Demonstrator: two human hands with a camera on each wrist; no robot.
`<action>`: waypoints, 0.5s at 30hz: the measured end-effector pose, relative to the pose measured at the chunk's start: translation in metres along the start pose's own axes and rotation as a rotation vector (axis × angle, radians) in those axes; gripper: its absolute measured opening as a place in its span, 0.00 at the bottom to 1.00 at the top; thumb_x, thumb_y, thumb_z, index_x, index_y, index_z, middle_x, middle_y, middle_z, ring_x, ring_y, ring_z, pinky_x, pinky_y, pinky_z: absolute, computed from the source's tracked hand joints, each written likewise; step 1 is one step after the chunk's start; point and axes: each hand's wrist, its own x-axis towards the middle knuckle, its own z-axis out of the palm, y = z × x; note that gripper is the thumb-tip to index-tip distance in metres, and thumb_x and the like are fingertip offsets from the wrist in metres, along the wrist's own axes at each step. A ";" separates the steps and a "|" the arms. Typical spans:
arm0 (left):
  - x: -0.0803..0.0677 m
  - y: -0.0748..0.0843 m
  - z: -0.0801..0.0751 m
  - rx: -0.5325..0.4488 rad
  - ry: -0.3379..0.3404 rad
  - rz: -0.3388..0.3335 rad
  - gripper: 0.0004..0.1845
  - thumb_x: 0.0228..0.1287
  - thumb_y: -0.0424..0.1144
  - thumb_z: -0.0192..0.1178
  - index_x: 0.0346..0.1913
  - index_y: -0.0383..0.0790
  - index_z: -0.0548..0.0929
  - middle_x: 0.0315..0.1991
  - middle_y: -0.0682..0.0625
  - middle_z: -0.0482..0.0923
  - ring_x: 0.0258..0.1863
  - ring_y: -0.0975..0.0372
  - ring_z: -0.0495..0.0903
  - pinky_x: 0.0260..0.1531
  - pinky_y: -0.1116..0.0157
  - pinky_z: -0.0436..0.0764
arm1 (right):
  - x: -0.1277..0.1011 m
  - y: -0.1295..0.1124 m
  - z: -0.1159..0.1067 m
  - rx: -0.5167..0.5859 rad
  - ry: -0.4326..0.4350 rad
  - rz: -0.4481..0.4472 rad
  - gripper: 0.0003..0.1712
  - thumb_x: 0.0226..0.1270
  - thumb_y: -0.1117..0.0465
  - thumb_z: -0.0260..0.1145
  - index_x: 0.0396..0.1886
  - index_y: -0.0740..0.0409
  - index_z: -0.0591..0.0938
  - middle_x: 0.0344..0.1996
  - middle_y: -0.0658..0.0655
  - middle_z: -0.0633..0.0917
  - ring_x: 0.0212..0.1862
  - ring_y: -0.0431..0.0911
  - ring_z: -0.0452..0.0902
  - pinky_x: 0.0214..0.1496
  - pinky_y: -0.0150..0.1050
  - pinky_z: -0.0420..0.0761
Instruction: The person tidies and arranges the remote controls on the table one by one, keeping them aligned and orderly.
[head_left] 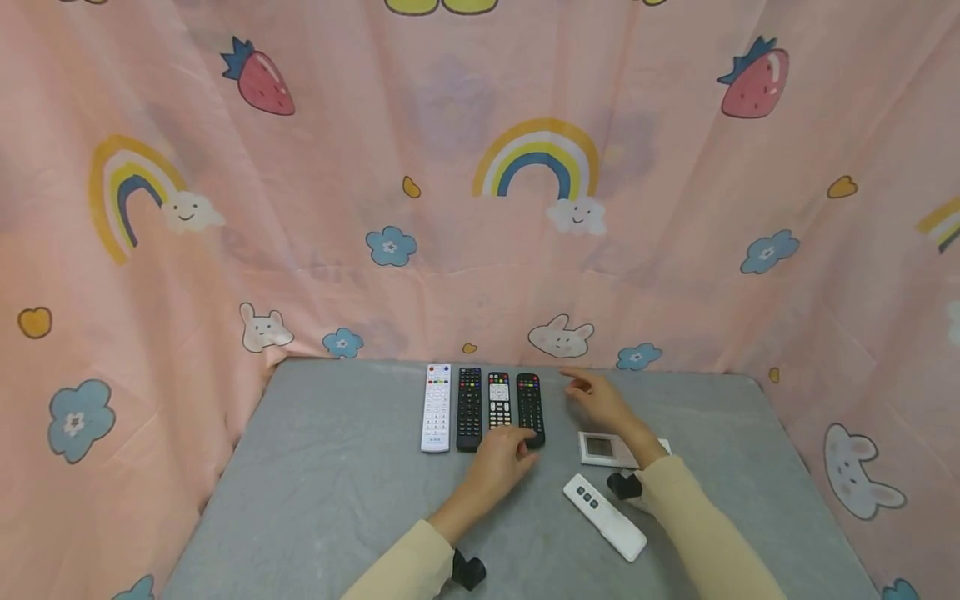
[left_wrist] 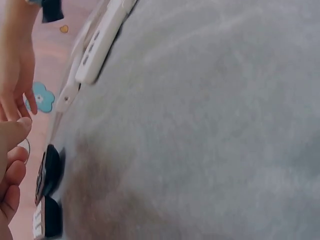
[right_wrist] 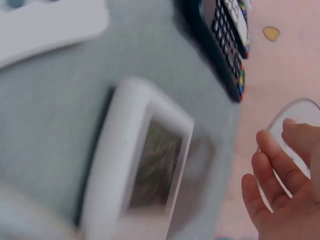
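Remotes, 4 of them, sit side by side in a row at the far edge of the grey worktop [head_left: 315, 467]: white remote [head_left: 437, 407], black remote [head_left: 469, 407], white-faced remote [head_left: 499, 400], black remote with coloured keys [head_left: 530, 406]. Left hand [head_left: 501, 463] rests fingertips on the near end of that last one, fingers loosely bent, not gripping. Right hand [head_left: 600, 400] hovers released just right of the row, holding nothing. Slim white remote [head_left: 604, 516] and square white display unit [head_left: 602, 448] lie apart, not in the row; probably 2 left to line up. No readable brand or writing.
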 end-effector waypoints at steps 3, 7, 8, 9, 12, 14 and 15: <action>-0.001 0.007 -0.001 -0.029 -0.038 0.009 0.17 0.53 0.43 0.74 0.46 0.45 0.88 0.24 0.61 0.78 0.27 0.72 0.71 0.32 0.74 0.71 | -0.017 0.008 -0.012 0.003 0.024 -0.016 0.23 0.73 0.64 0.60 0.66 0.63 0.74 0.48 0.68 0.84 0.49 0.60 0.80 0.51 0.56 0.81; -0.002 0.013 0.000 -0.048 -0.079 -0.007 0.18 0.55 0.44 0.73 0.49 0.45 0.87 0.28 0.60 0.80 0.29 0.73 0.72 0.32 0.76 0.72 | -0.041 0.023 -0.026 -0.015 0.069 -0.057 0.23 0.72 0.65 0.61 0.65 0.66 0.75 0.45 0.66 0.85 0.47 0.58 0.80 0.48 0.49 0.81; -0.002 0.015 0.001 -0.051 -0.086 -0.009 0.18 0.55 0.44 0.73 0.50 0.45 0.87 0.29 0.60 0.81 0.29 0.73 0.72 0.32 0.77 0.72 | -0.047 0.027 -0.030 -0.022 0.081 -0.069 0.23 0.72 0.65 0.61 0.64 0.66 0.75 0.45 0.66 0.85 0.47 0.58 0.80 0.47 0.47 0.81; -0.003 0.016 0.002 -0.055 -0.089 -0.006 0.19 0.56 0.44 0.73 0.50 0.44 0.86 0.30 0.60 0.82 0.30 0.73 0.73 0.33 0.77 0.73 | -0.053 0.030 -0.033 -0.029 0.095 -0.070 0.23 0.72 0.64 0.61 0.64 0.66 0.75 0.44 0.65 0.85 0.47 0.57 0.80 0.48 0.44 0.81; -0.003 0.020 0.005 -0.063 -0.091 0.008 0.19 0.56 0.44 0.72 0.51 0.44 0.86 0.31 0.59 0.82 0.31 0.73 0.74 0.33 0.78 0.73 | -0.071 0.038 -0.045 -0.053 0.124 -0.062 0.23 0.72 0.63 0.61 0.64 0.66 0.75 0.44 0.63 0.85 0.48 0.57 0.80 0.47 0.41 0.81; -0.002 0.022 0.008 -0.067 -0.090 0.012 0.20 0.56 0.44 0.72 0.51 0.44 0.86 0.32 0.59 0.81 0.30 0.73 0.73 0.32 0.79 0.73 | -0.082 0.043 -0.053 -0.068 0.134 -0.039 0.24 0.73 0.62 0.61 0.65 0.65 0.75 0.44 0.63 0.85 0.49 0.57 0.80 0.47 0.41 0.80; -0.001 0.023 0.009 -0.067 -0.090 0.010 0.20 0.56 0.44 0.72 0.52 0.44 0.86 0.32 0.59 0.81 0.30 0.73 0.73 0.32 0.79 0.73 | -0.087 0.045 -0.056 -0.078 0.137 -0.026 0.24 0.73 0.61 0.61 0.65 0.65 0.74 0.45 0.63 0.85 0.49 0.58 0.79 0.47 0.42 0.80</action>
